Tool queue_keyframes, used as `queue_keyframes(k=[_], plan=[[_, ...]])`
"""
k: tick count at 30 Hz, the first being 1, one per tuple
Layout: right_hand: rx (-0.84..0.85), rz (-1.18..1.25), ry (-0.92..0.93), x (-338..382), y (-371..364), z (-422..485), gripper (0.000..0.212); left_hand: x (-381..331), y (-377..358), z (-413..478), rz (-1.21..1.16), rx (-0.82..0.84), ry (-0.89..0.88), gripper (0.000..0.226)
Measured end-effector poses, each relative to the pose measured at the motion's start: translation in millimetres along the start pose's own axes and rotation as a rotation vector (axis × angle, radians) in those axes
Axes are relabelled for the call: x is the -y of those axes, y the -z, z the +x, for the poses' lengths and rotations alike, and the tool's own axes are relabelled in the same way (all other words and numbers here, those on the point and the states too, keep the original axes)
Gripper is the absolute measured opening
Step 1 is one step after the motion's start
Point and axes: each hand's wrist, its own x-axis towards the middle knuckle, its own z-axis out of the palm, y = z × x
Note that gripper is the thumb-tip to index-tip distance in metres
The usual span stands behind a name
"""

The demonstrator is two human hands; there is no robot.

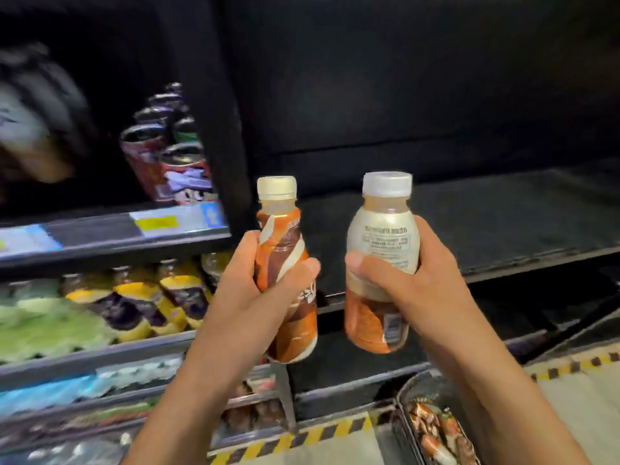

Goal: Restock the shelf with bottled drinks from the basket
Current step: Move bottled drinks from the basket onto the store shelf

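Note:
My left hand grips an upright bottle with a brown, orange and white swirl label and a cream cap. My right hand grips a second bottle of the same kind, its pale back label with small print facing me. Both bottles are held side by side, a little apart, in front of a dark shelf with nothing on it. The basket sits low at the bottom right, partly behind my right forearm, with more brown and orange bottles inside.
To the left, a black upright divider separates the dark shelf from stocked shelves: cans above, yellow-and-dark bottles and green packs below. Yellow-black hazard tape marks the floor edge.

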Motion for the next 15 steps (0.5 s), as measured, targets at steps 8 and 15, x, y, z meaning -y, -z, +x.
queue_keyframes(k=[8,15], plan=[[0.311,0.097,0.107,59,-224,-41,0.049,-9,225,-83,-0.006,-0.332,-0.069,0.025],[0.415,0.139,0.159,90,-355,-75,0.048,-12,356,-120,0.014,-0.457,-0.125,0.025]])
